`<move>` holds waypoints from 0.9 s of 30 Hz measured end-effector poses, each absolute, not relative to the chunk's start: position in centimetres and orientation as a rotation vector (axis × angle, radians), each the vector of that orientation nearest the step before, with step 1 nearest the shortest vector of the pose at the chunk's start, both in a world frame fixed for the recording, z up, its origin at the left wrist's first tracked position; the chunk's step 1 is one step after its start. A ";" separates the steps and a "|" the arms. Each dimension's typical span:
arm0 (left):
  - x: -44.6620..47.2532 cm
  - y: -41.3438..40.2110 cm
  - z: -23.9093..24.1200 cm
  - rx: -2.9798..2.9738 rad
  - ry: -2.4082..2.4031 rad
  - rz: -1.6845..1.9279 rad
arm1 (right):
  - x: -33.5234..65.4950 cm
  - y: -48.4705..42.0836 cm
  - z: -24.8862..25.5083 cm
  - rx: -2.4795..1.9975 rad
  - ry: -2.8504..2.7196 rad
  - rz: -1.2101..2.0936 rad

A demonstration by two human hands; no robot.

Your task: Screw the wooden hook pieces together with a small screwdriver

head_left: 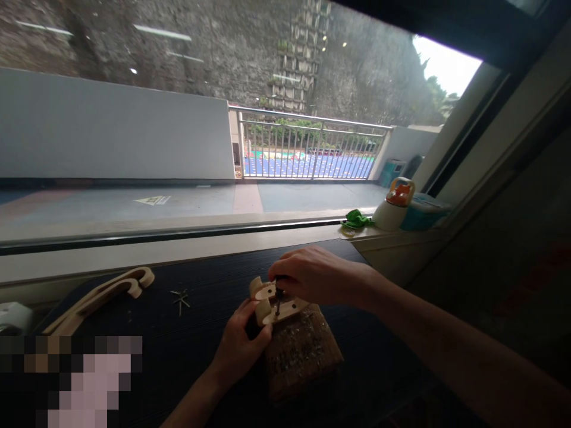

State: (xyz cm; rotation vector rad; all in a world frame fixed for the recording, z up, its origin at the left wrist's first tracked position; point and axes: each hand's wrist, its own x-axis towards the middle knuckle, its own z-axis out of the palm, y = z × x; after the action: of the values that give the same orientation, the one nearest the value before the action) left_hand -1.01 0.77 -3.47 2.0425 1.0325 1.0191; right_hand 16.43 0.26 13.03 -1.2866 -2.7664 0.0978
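My right hand (312, 276) is closed round the dark handle of a screwdriver-like tool (279, 292), mostly hidden by the fingers. Its thin shaft points down at a pale curved wooden piece (288, 310) with a dark hole in it. My left hand (243, 336) grips the left end of this piece, thumb in front and fingers behind. A second wooden piece (266, 291) of similar shape lies just behind it. Both pieces rest at the back of a rough brown wooden block (303, 351), which is strewn with small bright bits.
Two long hook-ended wooden strips (107, 292) lie at the left of the dark table (209, 279). A small heap of thin nails or screws (181, 301) is near them. On the sill stand a green cloth (357, 219), a pale jug (391, 211) and a teal box (423, 213).
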 end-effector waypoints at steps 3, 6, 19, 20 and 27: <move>-1.0 0.8 -3.4 2.040 1.038 1.005 | 16.4 0.3 12.8 -1.318 -2.745 0.089; -1.0 0.8 -3.3 2.042 1.032 0.997 | 16.2 0.4 12.4 -1.376 -2.701 0.086; -1.0 0.7 -3.2 2.038 1.035 1.019 | 16.3 0.0 13.4 -1.313 -2.760 0.168; -1.0 0.7 -3.3 2.035 1.038 1.019 | 16.3 0.0 13.3 -1.302 -2.753 0.180; -0.9 0.7 -3.3 2.033 1.033 1.000 | 16.0 0.2 12.4 -1.457 -2.646 0.117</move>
State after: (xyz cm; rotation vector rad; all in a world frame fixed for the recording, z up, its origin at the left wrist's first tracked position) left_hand -0.94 0.71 -3.33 2.0335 1.0335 0.9996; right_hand 16.02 0.19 12.45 -1.4569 -2.6460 0.1172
